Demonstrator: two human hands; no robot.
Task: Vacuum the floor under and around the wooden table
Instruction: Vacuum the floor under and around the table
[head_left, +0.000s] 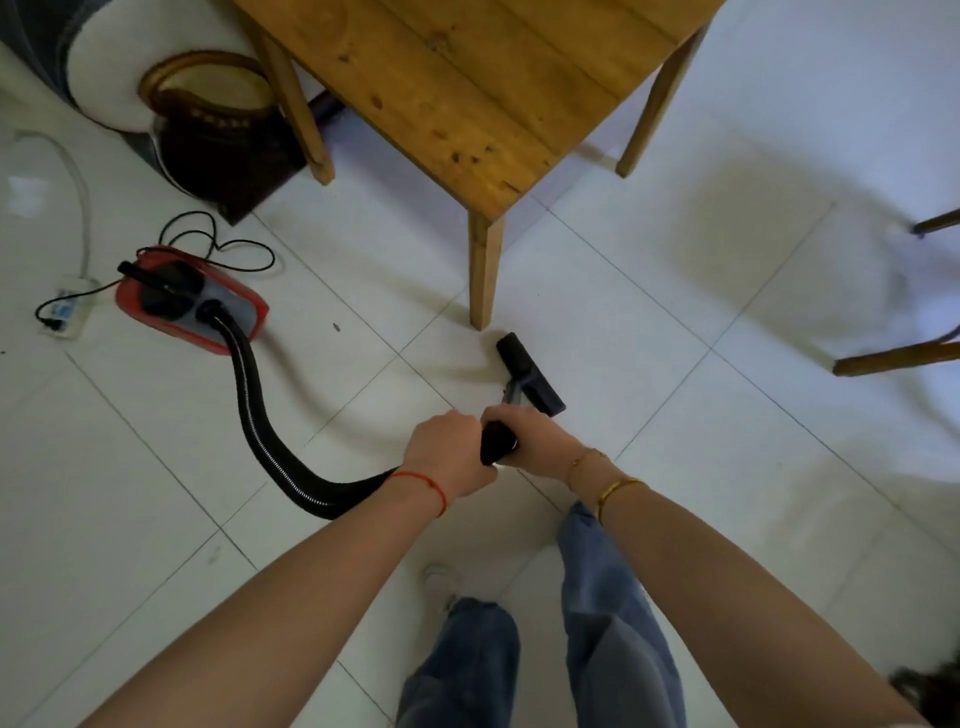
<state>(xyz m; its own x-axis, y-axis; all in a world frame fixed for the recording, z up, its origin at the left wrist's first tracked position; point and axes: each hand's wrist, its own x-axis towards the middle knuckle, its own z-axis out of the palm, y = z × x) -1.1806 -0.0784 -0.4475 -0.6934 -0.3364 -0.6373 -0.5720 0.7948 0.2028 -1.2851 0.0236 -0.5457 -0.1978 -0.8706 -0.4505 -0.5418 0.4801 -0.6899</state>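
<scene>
The wooden table (467, 88) stands at the top centre, its near leg (484, 270) on the white tiled floor (649, 364). Both hands grip the black vacuum wand (497, 441): my left hand (447, 452) holds its rear end where the hose joins, my right hand (530, 431) holds it just ahead. The black floor nozzle (530, 374) lies on the tiles just below and right of the near table leg. A ribbed black hose (260, 415) curves left to the red and grey vacuum body (192, 301).
A power strip (70, 312) with a white cable and the vacuum's black cord (223, 249) lies at the left. A dark woven basket (218, 124) sits by the table's left leg. Wooden chair legs (898, 358) enter at the right. My legs and shoe (441, 582) are below.
</scene>
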